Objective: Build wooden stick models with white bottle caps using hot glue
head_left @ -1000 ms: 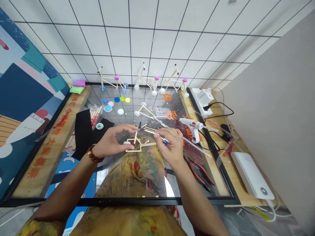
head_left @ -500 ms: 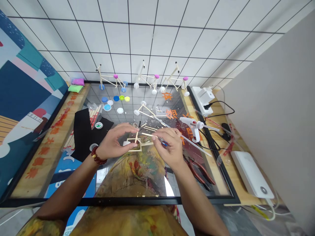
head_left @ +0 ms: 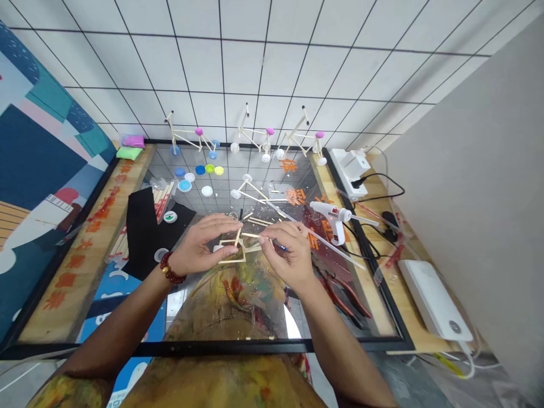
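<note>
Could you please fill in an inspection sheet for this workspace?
Surface: black-rimmed glass tabletop, small debris scattered near its middle.
Things in hand: a short stick and a pale stick, ends close; whether they touch is unclear.
Clutter: black cloth, coloured caps, glue gun and pliers.
Hands: left hand and right hand, each pinching a stick in its fingers.
Cables: a black cable plugged into the white power strip; more beside the glue gun.
Surroundings: tiled wall ahead, painted panel at left; other people: nothing seen.
</note>
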